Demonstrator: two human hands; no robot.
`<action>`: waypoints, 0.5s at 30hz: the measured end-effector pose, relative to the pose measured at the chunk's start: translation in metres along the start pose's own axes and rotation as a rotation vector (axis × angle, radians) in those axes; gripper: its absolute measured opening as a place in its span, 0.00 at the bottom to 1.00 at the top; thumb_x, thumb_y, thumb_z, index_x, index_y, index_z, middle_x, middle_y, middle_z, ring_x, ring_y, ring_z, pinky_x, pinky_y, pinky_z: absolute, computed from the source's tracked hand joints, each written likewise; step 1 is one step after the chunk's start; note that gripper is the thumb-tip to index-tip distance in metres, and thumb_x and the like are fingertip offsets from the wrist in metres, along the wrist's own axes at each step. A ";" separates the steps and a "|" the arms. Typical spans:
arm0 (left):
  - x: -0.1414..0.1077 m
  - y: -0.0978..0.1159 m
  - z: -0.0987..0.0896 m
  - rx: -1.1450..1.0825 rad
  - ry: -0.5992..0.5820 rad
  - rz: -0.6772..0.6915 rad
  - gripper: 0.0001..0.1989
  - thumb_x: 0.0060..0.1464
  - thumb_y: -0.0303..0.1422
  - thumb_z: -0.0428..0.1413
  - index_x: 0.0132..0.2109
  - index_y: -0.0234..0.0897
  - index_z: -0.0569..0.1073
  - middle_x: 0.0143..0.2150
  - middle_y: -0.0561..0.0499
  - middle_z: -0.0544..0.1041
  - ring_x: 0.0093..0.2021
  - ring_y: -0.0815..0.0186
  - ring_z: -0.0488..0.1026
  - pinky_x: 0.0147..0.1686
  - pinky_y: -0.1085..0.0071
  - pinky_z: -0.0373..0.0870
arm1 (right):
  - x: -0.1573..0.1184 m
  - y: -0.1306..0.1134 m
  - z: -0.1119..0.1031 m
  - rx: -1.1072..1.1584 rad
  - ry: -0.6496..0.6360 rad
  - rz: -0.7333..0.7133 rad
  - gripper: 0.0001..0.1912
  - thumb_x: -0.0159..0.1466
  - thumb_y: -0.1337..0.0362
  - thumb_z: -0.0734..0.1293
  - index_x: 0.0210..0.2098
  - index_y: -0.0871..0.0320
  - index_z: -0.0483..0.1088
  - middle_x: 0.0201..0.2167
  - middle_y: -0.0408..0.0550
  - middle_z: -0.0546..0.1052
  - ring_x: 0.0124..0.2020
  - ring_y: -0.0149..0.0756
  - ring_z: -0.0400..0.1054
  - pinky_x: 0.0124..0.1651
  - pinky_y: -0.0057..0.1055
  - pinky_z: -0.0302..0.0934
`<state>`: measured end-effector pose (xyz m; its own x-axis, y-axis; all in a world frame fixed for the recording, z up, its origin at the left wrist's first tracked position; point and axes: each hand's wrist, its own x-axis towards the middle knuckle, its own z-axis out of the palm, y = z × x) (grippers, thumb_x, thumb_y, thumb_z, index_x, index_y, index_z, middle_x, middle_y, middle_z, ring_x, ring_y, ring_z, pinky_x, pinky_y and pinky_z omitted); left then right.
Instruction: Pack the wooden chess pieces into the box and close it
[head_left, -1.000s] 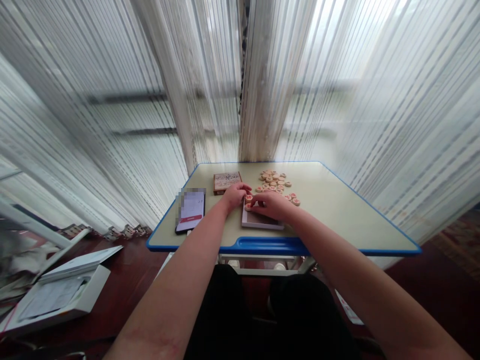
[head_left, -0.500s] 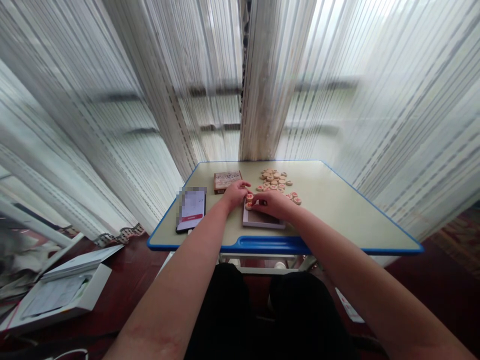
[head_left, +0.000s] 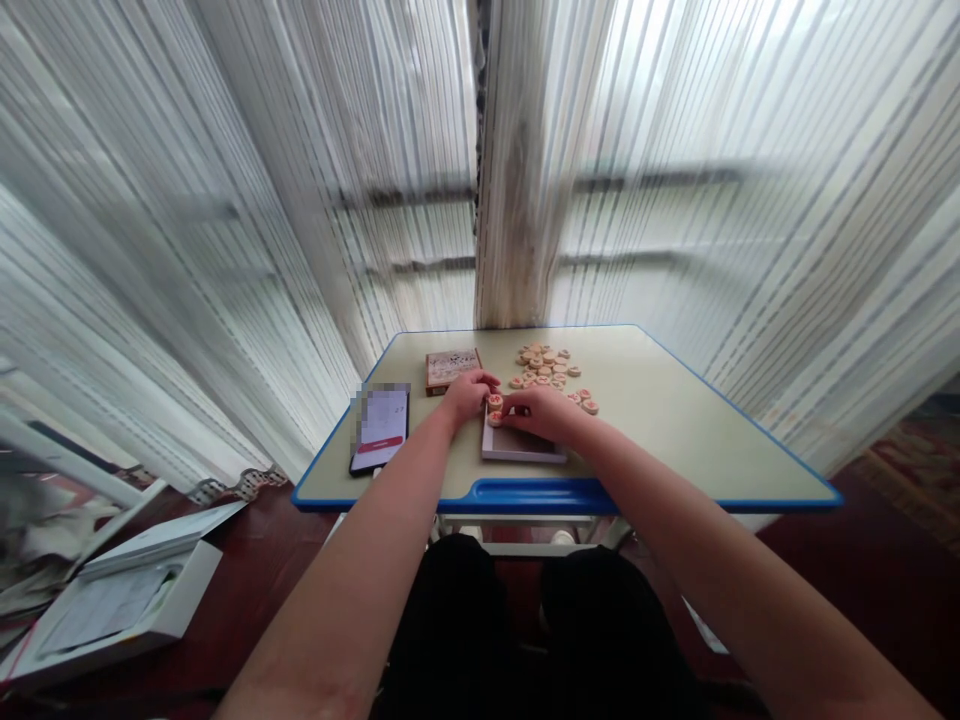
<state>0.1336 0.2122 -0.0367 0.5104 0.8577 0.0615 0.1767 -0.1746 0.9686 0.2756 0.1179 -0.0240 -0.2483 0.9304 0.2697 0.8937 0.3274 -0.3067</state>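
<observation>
Head view: 2 bare hands working at a pale, blue-edged desk (head_left: 697,420).
Shallow tray (head_left: 523,457): near the desk's front edge, partly under the right hand.
Far disc (head_left: 495,400): red-marked, at the tray's left side, close to the left hand's fingers.
Near disc (head_left: 496,419): red-marked, just in front of the far disc, at the right fingertips.
Left hand (head_left: 472,392): fingers loosely bent by the tray's far left corner; cannot tell whether it grips anything.
Right hand (head_left: 529,408): fingers curled, tips against the near disc's right edge; cannot tell whether they pinch it.
Loose discs (head_left: 545,360): heaped beyond the right hand.
Patterned box (head_left: 453,367): beyond the left hand.
Phone (head_left: 382,428): screen lit, at the desk's left.
</observation>
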 end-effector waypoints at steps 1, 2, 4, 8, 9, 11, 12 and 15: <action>0.000 -0.001 0.000 0.007 0.003 0.002 0.14 0.34 0.20 0.47 0.31 0.31 0.71 0.26 0.51 0.74 0.28 0.68 0.69 0.33 0.72 0.67 | 0.000 0.000 0.000 0.000 0.001 -0.004 0.10 0.55 0.58 0.65 0.34 0.54 0.74 0.25 0.44 0.73 0.24 0.29 0.62 0.28 0.24 0.50; 0.001 -0.001 0.000 0.015 0.006 0.006 0.14 0.34 0.20 0.47 0.31 0.32 0.71 0.26 0.51 0.74 0.29 0.68 0.70 0.33 0.71 0.67 | 0.000 0.000 0.000 0.000 0.002 -0.010 0.10 0.56 0.57 0.65 0.33 0.54 0.74 0.25 0.44 0.73 0.25 0.29 0.62 0.28 0.24 0.50; 0.002 -0.004 0.000 0.033 0.013 0.029 0.13 0.34 0.20 0.47 0.30 0.32 0.72 0.27 0.51 0.74 0.30 0.68 0.70 0.35 0.71 0.68 | 0.000 0.000 0.000 -0.004 0.005 -0.022 0.11 0.56 0.56 0.65 0.33 0.54 0.75 0.25 0.44 0.73 0.25 0.30 0.62 0.29 0.24 0.50; 0.004 -0.008 -0.001 0.059 0.012 0.074 0.13 0.34 0.21 0.48 0.30 0.32 0.72 0.27 0.51 0.74 0.30 0.68 0.70 0.35 0.71 0.68 | 0.000 -0.002 0.000 -0.010 0.012 -0.004 0.13 0.57 0.53 0.64 0.33 0.53 0.75 0.25 0.44 0.73 0.25 0.30 0.62 0.29 0.24 0.50; 0.004 -0.008 -0.001 0.062 0.009 0.071 0.13 0.34 0.21 0.48 0.29 0.32 0.73 0.27 0.51 0.74 0.30 0.68 0.69 0.35 0.71 0.68 | -0.001 -0.002 0.000 -0.010 0.011 0.005 0.14 0.57 0.52 0.64 0.34 0.53 0.74 0.25 0.44 0.73 0.25 0.30 0.62 0.29 0.24 0.50; 0.004 -0.007 -0.001 0.069 0.010 0.058 0.12 0.34 0.21 0.48 0.29 0.32 0.73 0.27 0.51 0.74 0.30 0.68 0.69 0.34 0.71 0.67 | -0.001 -0.003 0.000 -0.012 0.012 0.024 0.15 0.56 0.50 0.63 0.35 0.53 0.74 0.25 0.44 0.73 0.25 0.30 0.62 0.28 0.24 0.50; 0.003 -0.007 -0.002 0.073 0.011 0.054 0.12 0.34 0.22 0.48 0.28 0.33 0.72 0.27 0.52 0.74 0.30 0.69 0.69 0.34 0.72 0.67 | -0.001 -0.004 0.000 -0.013 0.012 0.034 0.15 0.56 0.50 0.63 0.35 0.52 0.74 0.25 0.44 0.73 0.26 0.30 0.62 0.28 0.24 0.50; 0.002 -0.004 -0.002 0.073 0.014 0.058 0.11 0.34 0.23 0.48 0.28 0.33 0.72 0.26 0.52 0.74 0.29 0.69 0.68 0.33 0.73 0.67 | -0.002 -0.006 -0.001 -0.008 0.014 0.056 0.15 0.56 0.50 0.63 0.34 0.53 0.72 0.26 0.44 0.73 0.25 0.30 0.61 0.27 0.24 0.49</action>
<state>0.1326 0.2157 -0.0403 0.5096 0.8519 0.1211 0.2081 -0.2586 0.9433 0.2713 0.1142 -0.0215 -0.1924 0.9447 0.2655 0.9090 0.2735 -0.3146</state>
